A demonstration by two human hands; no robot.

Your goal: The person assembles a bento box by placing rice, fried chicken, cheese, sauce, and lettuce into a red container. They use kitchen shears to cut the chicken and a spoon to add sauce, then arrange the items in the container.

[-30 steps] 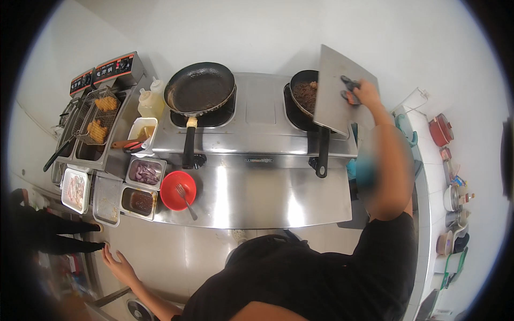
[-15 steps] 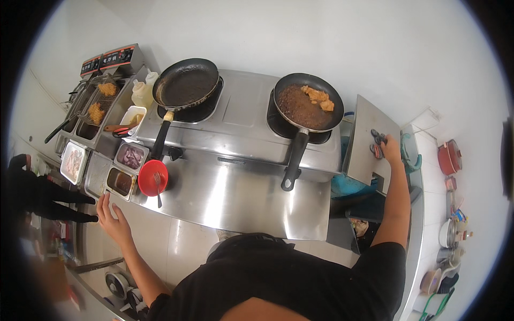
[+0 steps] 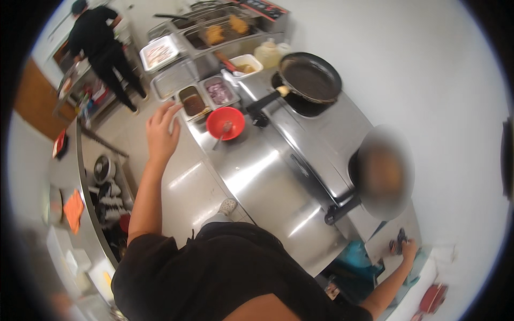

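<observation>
My left hand (image 3: 163, 131) is raised with its fingers apart, holding nothing. Closest to it are a steel tray of dark sauce (image 3: 193, 102) and a red bowl (image 3: 225, 122) with a fork (image 3: 221, 136) leaning in it. Far to the right, my right hand (image 3: 409, 247) has its fingers closed at a small dark object (image 3: 397, 244) on a flat metal panel (image 3: 384, 250); its kind is not clear. Behind that panel, a pan is mostly lost in a blurred patch, its black handle (image 3: 342, 208) showing.
An empty-looking black frying pan (image 3: 309, 75) sits on the far burner of the steel stove (image 3: 326, 134). Fryer baskets hold browned pieces (image 3: 215, 35). Beside them are a tray of purplish pieces (image 3: 218, 92) and squeeze bottles (image 3: 266, 54). Another person (image 3: 99, 48) stands at the back left.
My view has swung to the left, bringing the other person and a left-hand counter into sight. My left hand stays raised and open; my right hand remains at the dark object.
</observation>
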